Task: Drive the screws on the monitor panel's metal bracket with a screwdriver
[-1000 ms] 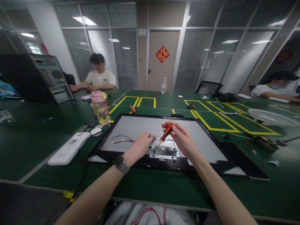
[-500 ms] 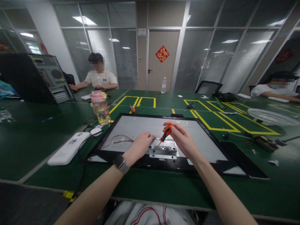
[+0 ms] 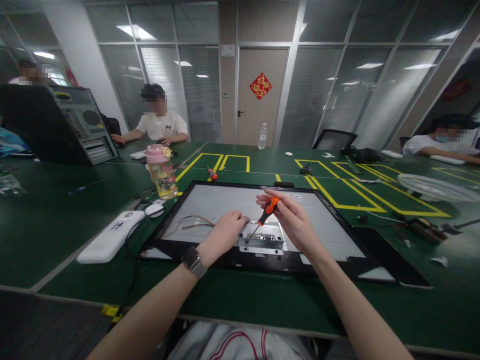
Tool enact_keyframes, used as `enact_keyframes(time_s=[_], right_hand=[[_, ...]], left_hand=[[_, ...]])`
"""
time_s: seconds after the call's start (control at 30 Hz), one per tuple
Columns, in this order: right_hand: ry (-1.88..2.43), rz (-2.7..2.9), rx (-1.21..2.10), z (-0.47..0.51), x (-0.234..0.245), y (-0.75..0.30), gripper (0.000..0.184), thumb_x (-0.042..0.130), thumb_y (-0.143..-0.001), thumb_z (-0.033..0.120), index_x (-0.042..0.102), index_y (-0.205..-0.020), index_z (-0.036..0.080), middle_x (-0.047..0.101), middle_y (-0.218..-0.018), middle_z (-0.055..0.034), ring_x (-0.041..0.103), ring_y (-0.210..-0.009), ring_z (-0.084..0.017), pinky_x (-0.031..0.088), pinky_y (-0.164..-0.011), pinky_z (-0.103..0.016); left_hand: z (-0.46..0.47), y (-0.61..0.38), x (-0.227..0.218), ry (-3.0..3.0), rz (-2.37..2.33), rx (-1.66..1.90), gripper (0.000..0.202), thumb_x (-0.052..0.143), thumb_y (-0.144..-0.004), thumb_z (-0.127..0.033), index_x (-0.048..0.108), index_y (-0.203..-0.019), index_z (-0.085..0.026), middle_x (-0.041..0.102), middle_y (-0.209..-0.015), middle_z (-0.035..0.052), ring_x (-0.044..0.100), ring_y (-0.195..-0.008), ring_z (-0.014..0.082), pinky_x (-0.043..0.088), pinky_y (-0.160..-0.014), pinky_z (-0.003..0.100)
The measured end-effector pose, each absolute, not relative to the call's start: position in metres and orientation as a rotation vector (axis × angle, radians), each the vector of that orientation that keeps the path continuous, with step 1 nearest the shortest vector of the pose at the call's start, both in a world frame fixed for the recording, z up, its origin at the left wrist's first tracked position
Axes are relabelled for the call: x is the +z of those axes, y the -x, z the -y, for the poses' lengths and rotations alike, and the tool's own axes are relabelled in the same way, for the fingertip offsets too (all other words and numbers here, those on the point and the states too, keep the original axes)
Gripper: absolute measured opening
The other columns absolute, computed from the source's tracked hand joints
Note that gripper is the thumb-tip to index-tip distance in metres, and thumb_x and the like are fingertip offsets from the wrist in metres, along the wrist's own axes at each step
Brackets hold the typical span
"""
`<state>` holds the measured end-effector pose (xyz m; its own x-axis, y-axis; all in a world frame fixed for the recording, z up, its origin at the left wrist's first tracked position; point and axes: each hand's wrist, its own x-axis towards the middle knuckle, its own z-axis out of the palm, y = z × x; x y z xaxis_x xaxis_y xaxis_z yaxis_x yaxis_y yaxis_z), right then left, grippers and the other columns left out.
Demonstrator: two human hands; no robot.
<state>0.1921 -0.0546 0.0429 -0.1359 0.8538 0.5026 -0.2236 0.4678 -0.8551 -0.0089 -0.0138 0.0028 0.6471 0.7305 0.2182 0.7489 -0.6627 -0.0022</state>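
Note:
My right hand [image 3: 296, 219] is closed on the orange and black handle of a screwdriver [image 3: 269, 209]. Its thin shaft slants down and left, the tip at the left part of a silver metal bracket [image 3: 267, 244]. That bracket sits near the front edge of a flat display panel [image 3: 329, 221] with a pale grey back and black frame. My left hand [image 3: 225, 230] lies on the panel at the bracket's upper left corner, fingers stretched out and close together; its thumb is partly hidden. Thin wires [image 3: 192, 220] run across the panel left of this hand.
Left of the panel are a white flat device [image 3: 110, 238] with a cable and a pink-lidded bottle [image 3: 160, 174]. A dark slab [image 3: 391, 255] lies to the right. A computer case [image 3: 55, 121] stands far left. Co-workers sit around the green table [image 3: 258, 303].
The fingers of my right hand have shifted on the screwdriver handle, which has turned slightly; its tip stays at the bracket. My left hand keeps its place.

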Motion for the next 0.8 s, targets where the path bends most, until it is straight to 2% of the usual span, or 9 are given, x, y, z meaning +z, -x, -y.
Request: enact_keyframes(time_s=[0.13,0.27,0.37,0.47,0.6,0.8], right_hand=[[0.618,1.422,1.02,0.0546,0.0431,-0.1923,0.033,0.06,-0.094,0.043,0.068,-0.125,0.031,0.073,-0.124,-0.0059,0.068,-0.114,-0.025,0.047,-0.107,-0.049],[0.737,1.435,0.825,0.0545,0.0434,-0.192,0.026,0.069,-0.088,0.039,0.075,-0.112,0.032,0.077,-0.1,-0.0033,0.071,-0.095,-0.022,0.053,-0.094,-0.044],[0.808,1.436,0.63,0.0551,0.0439,-0.1915,0.02,0.075,-0.082,0.034,0.078,-0.102,0.031,0.072,-0.088,-0.0019,0.068,-0.085,-0.021,0.053,-0.087,-0.041],[0.832,1.472,0.549,0.0566,0.0448,-0.1913,0.025,0.066,-0.089,0.034,0.076,-0.112,0.032,0.073,-0.097,-0.004,0.067,-0.095,-0.023,0.05,-0.093,-0.044],[0.74,1.485,0.734,0.0579,0.044,-0.1914,0.037,0.054,-0.095,0.034,0.065,-0.131,0.034,0.074,-0.117,-0.005,0.068,-0.109,-0.024,0.048,-0.1,-0.048],[0.739,1.466,0.759,0.0557,0.0403,-0.1905,0.037,0.061,-0.092,0.033,0.067,-0.128,0.034,0.074,-0.107,-0.004,0.07,-0.099,-0.023,0.05,-0.095,-0.046]], left_hand=[[0.0131,0.0088,0.0026,2.77,1.254,-0.29,0.046,0.043,-0.09,0.001,0.054,-0.13,-0.019,0.059,-0.114,0.0092,0.053,-0.107,0.0239,0.044,-0.095,0.035],[0.0113,0.0092,0.0006,2.766,1.245,-0.286,0.049,0.042,-0.089,0.003,0.054,-0.132,-0.019,0.059,-0.115,0.0091,0.053,-0.107,0.0242,0.045,-0.095,0.036],[0.0111,0.0093,0.0005,2.768,1.244,-0.297,0.049,0.042,-0.089,0.003,0.054,-0.131,-0.018,0.058,-0.115,0.0093,0.053,-0.107,0.0243,0.045,-0.095,0.036],[0.0127,0.0091,0.0023,2.775,1.252,-0.293,0.049,0.042,-0.088,0.004,0.055,-0.13,-0.019,0.059,-0.115,0.0092,0.053,-0.107,0.0238,0.045,-0.095,0.035],[0.0149,0.0091,0.0042,2.78,1.25,-0.295,0.047,0.042,-0.088,0.004,0.055,-0.129,-0.018,0.059,-0.114,0.0095,0.053,-0.106,0.0237,0.045,-0.094,0.036],[0.0137,0.0086,0.0043,2.782,1.263,-0.276,0.048,0.044,-0.088,0.003,0.055,-0.13,-0.018,0.059,-0.115,0.0097,0.053,-0.107,0.0243,0.045,-0.095,0.036]])
